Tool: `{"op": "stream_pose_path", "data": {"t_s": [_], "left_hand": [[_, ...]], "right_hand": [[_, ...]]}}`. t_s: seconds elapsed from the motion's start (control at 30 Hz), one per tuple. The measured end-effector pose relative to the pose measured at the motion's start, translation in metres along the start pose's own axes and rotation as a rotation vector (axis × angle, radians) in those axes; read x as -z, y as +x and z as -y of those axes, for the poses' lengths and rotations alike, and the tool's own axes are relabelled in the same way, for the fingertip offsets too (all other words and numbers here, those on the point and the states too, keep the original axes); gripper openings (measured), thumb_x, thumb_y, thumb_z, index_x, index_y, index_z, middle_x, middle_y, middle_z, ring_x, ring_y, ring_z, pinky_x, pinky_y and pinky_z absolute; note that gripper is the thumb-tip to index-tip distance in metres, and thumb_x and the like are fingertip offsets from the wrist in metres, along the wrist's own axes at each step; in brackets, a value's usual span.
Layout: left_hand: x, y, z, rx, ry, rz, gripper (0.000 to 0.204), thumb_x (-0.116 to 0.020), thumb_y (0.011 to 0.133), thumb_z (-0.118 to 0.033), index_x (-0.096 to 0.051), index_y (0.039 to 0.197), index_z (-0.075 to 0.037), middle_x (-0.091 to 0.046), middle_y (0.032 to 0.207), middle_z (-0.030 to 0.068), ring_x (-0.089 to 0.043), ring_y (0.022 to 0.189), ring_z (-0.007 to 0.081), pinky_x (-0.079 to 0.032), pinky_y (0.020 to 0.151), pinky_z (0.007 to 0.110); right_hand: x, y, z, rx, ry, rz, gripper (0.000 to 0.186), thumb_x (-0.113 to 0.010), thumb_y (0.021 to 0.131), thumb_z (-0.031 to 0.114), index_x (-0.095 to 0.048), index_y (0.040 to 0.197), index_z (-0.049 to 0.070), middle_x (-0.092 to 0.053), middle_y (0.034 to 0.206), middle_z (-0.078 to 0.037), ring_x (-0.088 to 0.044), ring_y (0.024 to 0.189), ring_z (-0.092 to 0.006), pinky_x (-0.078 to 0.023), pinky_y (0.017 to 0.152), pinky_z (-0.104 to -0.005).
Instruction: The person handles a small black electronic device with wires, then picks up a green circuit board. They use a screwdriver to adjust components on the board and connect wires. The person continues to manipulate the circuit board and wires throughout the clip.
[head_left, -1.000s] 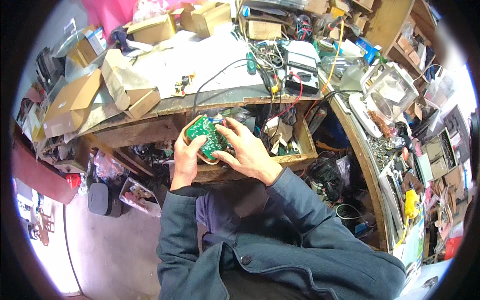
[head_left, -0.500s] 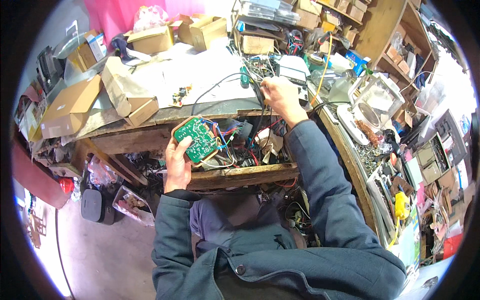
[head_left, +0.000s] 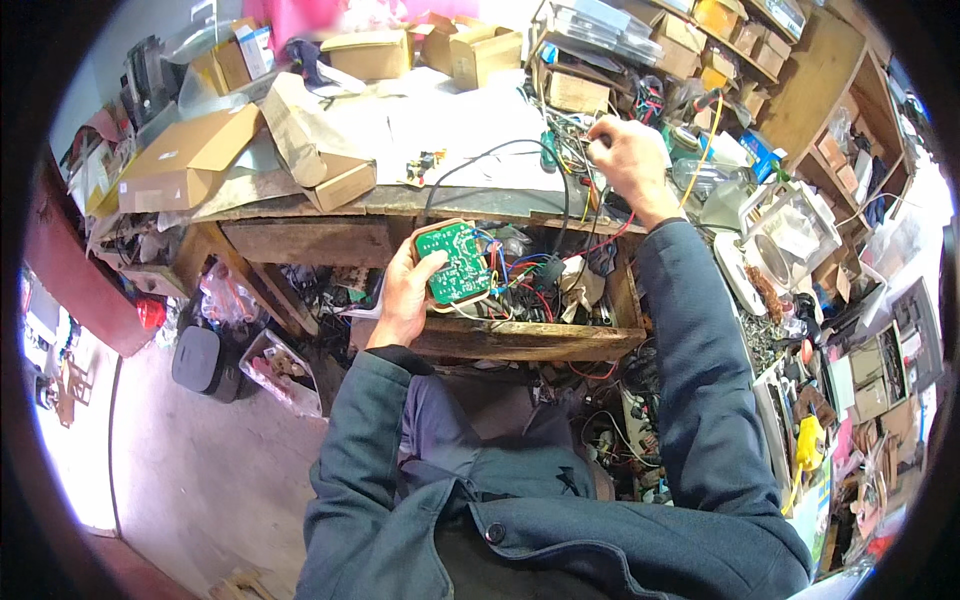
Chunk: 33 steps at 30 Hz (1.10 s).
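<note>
Left hand [head_left: 405, 290] grips the board [head_left: 458, 268] — a tug could strain its wires [head_left: 493, 252] — right hand's [head_left: 632, 160] hold unclear

No words or numbers are showing clearly enough to read; only traces of print are appearing. A blue carton [head_left: 762, 157] toward the back right is carrying pale marks on its side, too small and blurred to make out. The large cardboard box [head_left: 190, 155] at the left of the desk [head_left: 480, 201] is bearing a small pale label [head_left: 123, 188] near its lower left corner, its print being illegible. A white-and-blue carton [head_left: 256, 46] behind that box is displaying blue patches without readable lettering. The green circuit board [head_left: 460, 270] is showing tiny pale marks, and whether these are forming printed characters is remaining unclear.
</note>
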<state>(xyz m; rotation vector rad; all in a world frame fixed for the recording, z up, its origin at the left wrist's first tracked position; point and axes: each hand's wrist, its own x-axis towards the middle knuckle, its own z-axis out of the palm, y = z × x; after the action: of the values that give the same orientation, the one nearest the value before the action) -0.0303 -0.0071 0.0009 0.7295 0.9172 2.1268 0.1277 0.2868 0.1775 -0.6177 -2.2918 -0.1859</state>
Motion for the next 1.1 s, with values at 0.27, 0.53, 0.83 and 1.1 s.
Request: {"op": "stream_pose_path", "data": {"t_s": [0.27,0.53,0.83,1.1], "left_hand": [[0.001,-0.009,-0.009,-0.022,0.023,0.005,0.042,-0.065,0.097,-0.003,-0.058,0.138,0.001,-0.07,0.128,0.0109,-0.07,0.111,0.016,-0.06,0.096,0.032],[0.001,-0.011,0.002,-0.122,0.248,-0.036,0.05,-0.066,0.097,-0.002,-0.05,0.145,-0.001,-0.065,0.133,0.0093,-0.063,0.119,0.0166,-0.051,0.105,0.032],[0.0,-0.013,-0.001,-0.174,0.292,-0.083,0.051,-0.069,0.098,-0.001,-0.05,0.144,-0.004,-0.064,0.128,0.0072,-0.062,0.115,0.0146,-0.053,0.1,0.03],[0.003,-0.011,0.001,-0.129,0.283,-0.075,0.046,-0.068,0.1,-0.003,-0.052,0.143,-0.004,-0.064,0.128,0.0056,-0.062,0.116,0.0136,-0.05,0.102,0.03]], "right_hand": [[0.135,0.022,0.033,-0.031,0.171,-0.566,0.035,-0.086,0.086,0.029,-0.071,0.115,0.015,-0.077,0.095,-0.004,-0.073,0.079,-0.0149,-0.059,0.071,-0.0324],[0.217,-0.03,0.089,0.286,0.899,-0.723,0.035,-0.076,0.096,0.007,-0.052,0.12,-0.002,-0.074,0.088,-0.022,-0.068,0.056,-0.0217,-0.055,0.048,-0.0279],[0.19,-0.063,0.117,0.122,1.015,-0.503,0.03,-0.073,0.095,0.003,-0.056,0.121,0.002,-0.073,0.093,-0.015,-0.064,0.058,-0.0122,-0.047,0.044,-0.0216],[0.175,-0.068,0.114,0.064,0.991,-0.488,0.028,-0.073,0.096,0.005,-0.055,0.118,0.003,-0.072,0.088,-0.013,-0.057,0.052,-0.0083,-0.043,0.044,-0.019]]}}
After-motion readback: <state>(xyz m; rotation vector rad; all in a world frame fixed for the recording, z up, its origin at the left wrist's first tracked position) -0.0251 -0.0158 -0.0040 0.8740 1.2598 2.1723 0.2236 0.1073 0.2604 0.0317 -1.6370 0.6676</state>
